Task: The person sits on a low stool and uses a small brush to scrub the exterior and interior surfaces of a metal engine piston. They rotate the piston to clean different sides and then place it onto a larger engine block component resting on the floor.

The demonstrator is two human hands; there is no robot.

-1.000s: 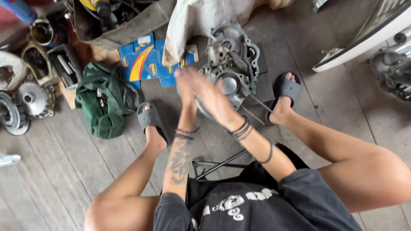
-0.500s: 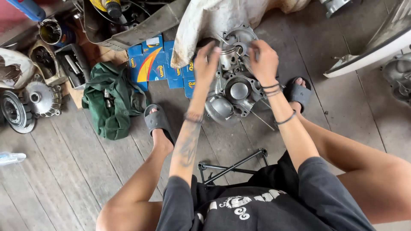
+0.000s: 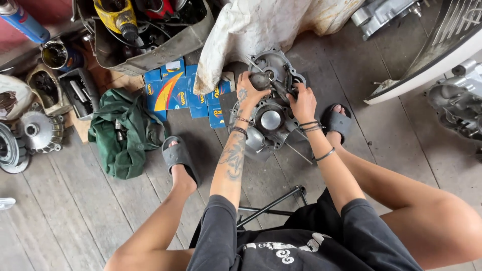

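Note:
A grey metal engine case (image 3: 271, 120) lies flat on the wooden floor between my two sandalled feet. My left hand (image 3: 248, 93) is closed around a dark grey round part (image 3: 261, 80) that sits on the case's far half. Just to the right of that part, my right hand (image 3: 301, 103) grips the case's upper right edge with its fingers curled over the metal. Both wrists carry bracelets, and the left forearm is tattooed. What lies under the palms is hidden.
Blue and yellow boxes (image 3: 170, 90) and a green cloth bag (image 3: 125, 130) lie left of the case, with a white sack (image 3: 261, 25) behind it. A tray of power tools (image 3: 135, 30) is at the back left. Round clutch parts (image 3: 37, 131) lie at the left. An engine cover (image 3: 454, 105) is at the right.
Both hands were pressed together above my lap a second ago. They reached forward to the engine case and closed on it, and the view moved closer.

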